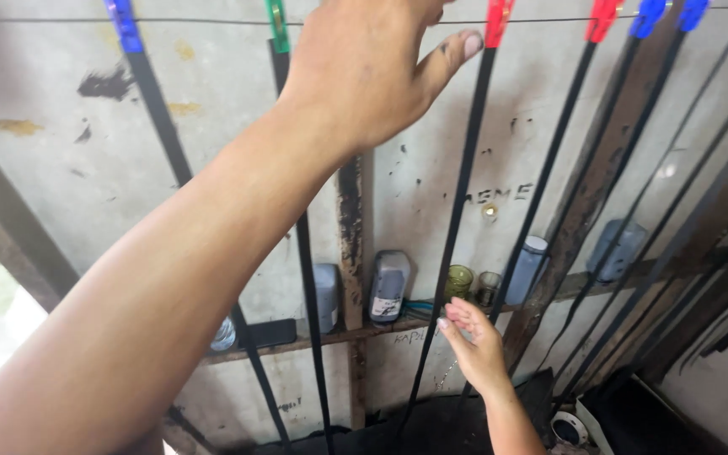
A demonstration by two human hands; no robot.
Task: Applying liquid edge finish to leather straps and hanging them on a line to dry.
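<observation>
My left hand (364, 63) is raised to a thin wire (549, 18) strung across a concrete wall. Its thumb stretches toward a red clip (497, 21), and its fingers run out of the top of the view, so what they touch is hidden. Long black strips hang from coloured clips on the wire: a green clip (277, 25) is just left of that hand and a blue clip (124, 25) is farther left. My right hand (475, 345) is low, fingers loosely apart, with its fingertips at the black strip (462, 194) that hangs from the red clip.
More black strips hang to the right from red (602, 18) and blue clips (650, 15). A narrow wooden ledge (339, 335) on the wall carries grey bottles (388, 286), small glasses (458, 281) and a dark flat object. A rusty post (350, 244) runs down the middle. Dark containers sit bottom right.
</observation>
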